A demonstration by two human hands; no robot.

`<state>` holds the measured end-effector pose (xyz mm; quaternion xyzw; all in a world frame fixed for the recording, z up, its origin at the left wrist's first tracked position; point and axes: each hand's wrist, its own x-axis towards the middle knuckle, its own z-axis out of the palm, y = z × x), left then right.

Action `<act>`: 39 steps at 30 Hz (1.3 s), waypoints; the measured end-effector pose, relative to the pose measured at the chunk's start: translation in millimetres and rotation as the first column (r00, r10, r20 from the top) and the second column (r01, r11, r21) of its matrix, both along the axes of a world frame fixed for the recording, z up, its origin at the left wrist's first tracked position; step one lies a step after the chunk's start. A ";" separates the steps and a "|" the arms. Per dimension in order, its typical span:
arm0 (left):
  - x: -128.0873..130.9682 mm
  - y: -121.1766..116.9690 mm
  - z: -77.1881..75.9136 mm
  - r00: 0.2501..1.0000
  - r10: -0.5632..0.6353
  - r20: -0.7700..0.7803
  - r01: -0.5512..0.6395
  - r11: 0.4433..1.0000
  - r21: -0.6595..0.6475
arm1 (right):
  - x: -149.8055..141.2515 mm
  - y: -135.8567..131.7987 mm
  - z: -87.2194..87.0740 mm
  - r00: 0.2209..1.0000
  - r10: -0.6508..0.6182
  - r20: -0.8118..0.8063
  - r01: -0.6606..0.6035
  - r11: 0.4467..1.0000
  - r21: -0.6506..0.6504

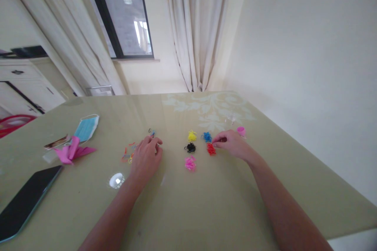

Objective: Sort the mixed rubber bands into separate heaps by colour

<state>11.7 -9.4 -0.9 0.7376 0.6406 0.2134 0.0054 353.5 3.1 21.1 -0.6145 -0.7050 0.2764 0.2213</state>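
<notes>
My left hand (pixel 146 156) hovers over or rests on a loose mix of small coloured rubber bands (pixel 129 158), its fingers bent and the thumb apart from the forefinger. A few more bands (pixel 152 133) show just past its fingertips. My right hand (pixel 231 143) is pinched at the edge of a red rubber band pile (pixel 211 149); anything between its fingertips is too small to make out. Beside it lies a blue pile (pixel 207 137). To the left of these, yellow (pixel 192 135), black (pixel 191 148) and pink (pixel 190 163) piles form a column.
A pink ring-shaped item (pixel 241 131) lies beyond my right hand. On the left are a blue face mask (pixel 86 128), a folded pink paper piece (pixel 74 151) and a dark-screened tablet or phone (pixel 28 200). A wall (pixel 309 86) borders the table's right side.
</notes>
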 end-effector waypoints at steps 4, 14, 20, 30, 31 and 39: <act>2.2 -0.7 2.6 0.996 -0.011 0.085 0.009 1.000 0.022 | 3.2 1.4 -4.9 1.000 0.015 -0.018 -0.015 1.000 0.028; 1.4 0.4 3.9 0.986 -0.046 0.161 0.042 0.999 0.030 | 2.7 -0.6 0.1 1.000 -0.011 -0.004 0.011 0.991 0.132; 0.5 -2.6 6.4 1.000 -0.003 0.028 0.003 1.000 0.026 | -7.1 -5.4 5.1 0.999 0.010 -0.049 0.001 0.976 0.217; 6.9 0.8 5.7 0.779 -0.188 0.598 0.214 0.977 0.028 | -39.5 -19.4 7.2 0.981 0.084 -0.172 -0.022 0.942 0.336; 10.8 -1.7 6.9 0.699 -0.208 0.684 0.253 0.967 0.035 | -46.0 -22.5 7.1 0.973 0.105 -0.206 -0.026 0.935 0.353; 39.7 -31.6 18.8 0.306 -0.177 0.936 0.492 0.871 0.004 | -87.1 -50.7 9.4 0.894 0.284 -0.347 -0.120 0.897 0.425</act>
